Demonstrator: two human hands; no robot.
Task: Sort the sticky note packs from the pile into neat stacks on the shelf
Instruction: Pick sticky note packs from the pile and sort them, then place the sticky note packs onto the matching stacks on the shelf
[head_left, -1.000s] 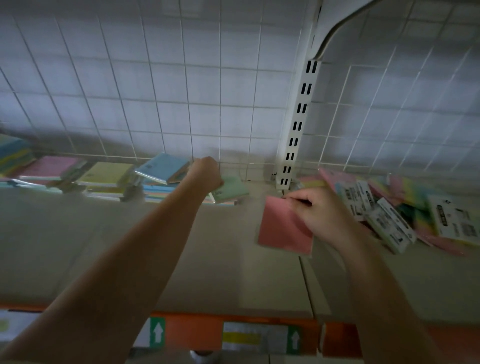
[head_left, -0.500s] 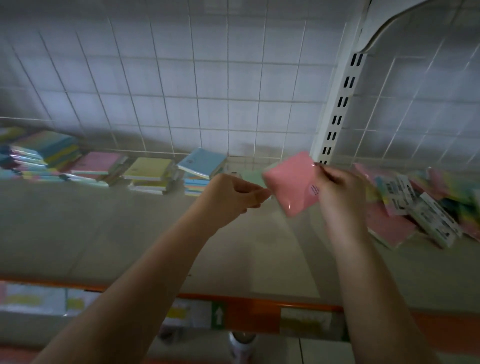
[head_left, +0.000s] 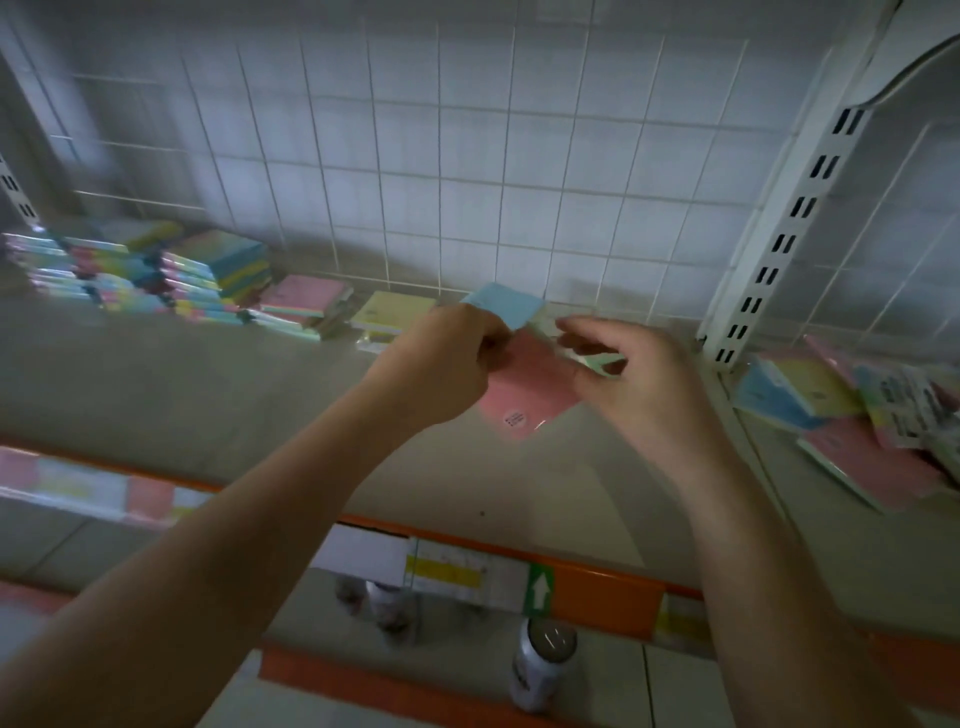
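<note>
head view: sorted stacks (head_left: 218, 283) sit well left of the fingers. left hand (head_left: 441, 364) pinches the pink pack (head_left: 530, 387) above the shelf (head_left: 208, 395); right hand (head_left: 639, 379), fingers loosely curled, touches its other edge. pile (head_left: 857, 410) lies right.

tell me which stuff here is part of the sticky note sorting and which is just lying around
Part of the job:
- pink pack, gripped by the left hand
- right hand, fingers loosely curled by the pack
- unsorted pile right of the upright
- stacks along the back of the shelf

Just lying about:
- can on the lower shelf
- price labels on the orange strip
</note>
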